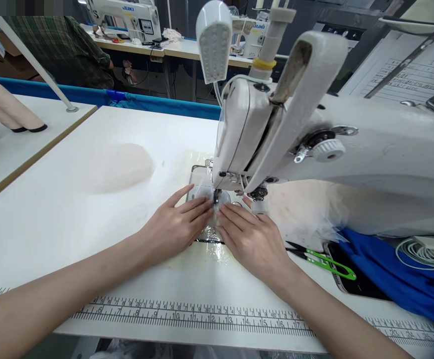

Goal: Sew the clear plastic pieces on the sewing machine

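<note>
Two hands: palms down on a clear piece (212, 235), one on either side of the needle (216, 198)
Left hand (174, 227): fingers stretched forward and close together, thumb spread wide, tips just beside the needle, pressing the clear piece onto the bench (71, 214)
Right hand (252, 239): fingers straight and slightly fanned, tips resting on the clear piece near the left fingertips
Clear piece: flat under the head of the white sewing machine (351, 149), between both hands
Right of right hand: green thread snips (325, 262), phone (355, 286), blue cloth (403, 284)
Near edge of bench: printed ruler (202, 316)
Background: person in a checked shirt (67, 50), seated at another machine
</note>
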`<state>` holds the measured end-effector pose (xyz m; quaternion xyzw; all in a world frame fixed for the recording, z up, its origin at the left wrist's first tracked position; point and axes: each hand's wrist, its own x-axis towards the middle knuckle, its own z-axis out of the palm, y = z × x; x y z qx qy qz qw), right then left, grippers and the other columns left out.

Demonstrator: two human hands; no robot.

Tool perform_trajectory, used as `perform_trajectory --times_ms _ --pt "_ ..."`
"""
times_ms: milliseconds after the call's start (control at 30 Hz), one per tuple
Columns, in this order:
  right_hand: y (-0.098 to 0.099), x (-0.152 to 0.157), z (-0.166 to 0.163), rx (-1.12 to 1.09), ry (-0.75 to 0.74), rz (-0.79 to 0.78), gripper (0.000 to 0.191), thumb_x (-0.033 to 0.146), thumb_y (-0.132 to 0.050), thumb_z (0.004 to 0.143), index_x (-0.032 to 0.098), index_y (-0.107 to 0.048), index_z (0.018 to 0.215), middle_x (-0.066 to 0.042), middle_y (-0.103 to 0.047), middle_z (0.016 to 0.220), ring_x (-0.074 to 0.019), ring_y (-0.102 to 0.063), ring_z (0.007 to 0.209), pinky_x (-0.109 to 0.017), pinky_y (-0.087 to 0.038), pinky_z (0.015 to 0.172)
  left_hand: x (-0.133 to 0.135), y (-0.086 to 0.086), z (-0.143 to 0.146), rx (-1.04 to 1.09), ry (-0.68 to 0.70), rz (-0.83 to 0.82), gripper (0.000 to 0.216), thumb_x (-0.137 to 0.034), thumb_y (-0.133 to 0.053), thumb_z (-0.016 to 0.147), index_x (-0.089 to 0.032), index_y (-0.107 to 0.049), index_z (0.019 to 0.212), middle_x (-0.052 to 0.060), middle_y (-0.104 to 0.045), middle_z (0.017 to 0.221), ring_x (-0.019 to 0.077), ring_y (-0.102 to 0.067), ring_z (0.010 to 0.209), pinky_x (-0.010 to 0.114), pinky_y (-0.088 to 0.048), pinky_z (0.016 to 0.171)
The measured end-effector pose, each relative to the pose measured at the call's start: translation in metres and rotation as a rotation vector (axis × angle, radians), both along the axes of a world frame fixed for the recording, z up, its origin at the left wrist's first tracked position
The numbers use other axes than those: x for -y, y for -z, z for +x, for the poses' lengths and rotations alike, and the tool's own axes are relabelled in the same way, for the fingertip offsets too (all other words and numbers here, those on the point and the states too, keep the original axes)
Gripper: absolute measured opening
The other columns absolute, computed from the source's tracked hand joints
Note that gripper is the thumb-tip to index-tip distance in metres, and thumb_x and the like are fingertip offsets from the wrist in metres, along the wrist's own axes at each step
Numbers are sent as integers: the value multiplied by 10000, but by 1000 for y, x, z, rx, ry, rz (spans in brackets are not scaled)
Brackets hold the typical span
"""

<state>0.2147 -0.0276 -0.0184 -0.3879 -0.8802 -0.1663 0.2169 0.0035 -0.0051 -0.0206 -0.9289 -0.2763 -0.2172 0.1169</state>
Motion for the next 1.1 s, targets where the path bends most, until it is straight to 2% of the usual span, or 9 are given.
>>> perform_trajectory --times_ms 267,400,533,767,1100 --pt "-2 5 3 -10 -23 -17 231 227 -525 958 145 -738 994 -56 -739 1078 -170 -703 894 -400 -426 1062 11 -3 0 -8 -11 90 256 -187 -482 964 -97 -667 1115 76 -720 1113 189 -660 1086 451 -251 1212" --pt "0 3 3 -9 -15 -15 228 220 -522 958 148 -737 987 -53 -743 1066 -168 -700 886 -405 -413 1071 12 -4 1 -8 -24 90 252 -184 -485 963 -93 -672 1106 79 -722 1106 202 -669 1070 477 -314 1181" --pt "0 1 2 10 11 -21 228 231 -522 957 157 -731 1012 -45 -746 1054 -175 -698 858 -410 -412 1066 10 -3 2 10 -37 82 253 -183 -484 962 -98 -678 1101 80 -721 1106 211 -673 1063 499 -354 1156" --pt "-1 -6 0 24 47 -13 246 231 -510 957 151 -719 1057 -63 -755 1012 -192 -687 902 -410 -420 1039 0 -1 3 41 -62 -5 279 -186 -487 949 -144 -664 1161 79 -702 1153 219 -658 1098 516 -307 1181" --pt "-6 -9 5 44 67 -53 272 274 -492 966 153 -710 1075 -65 -764 958 -238 -688 935 -443 -450 975 -13 1 1 38 -88 -48 307 -236 -421 991 -139 -647 1174 83 -685 1189 214 -637 1136 520 -288 1179"
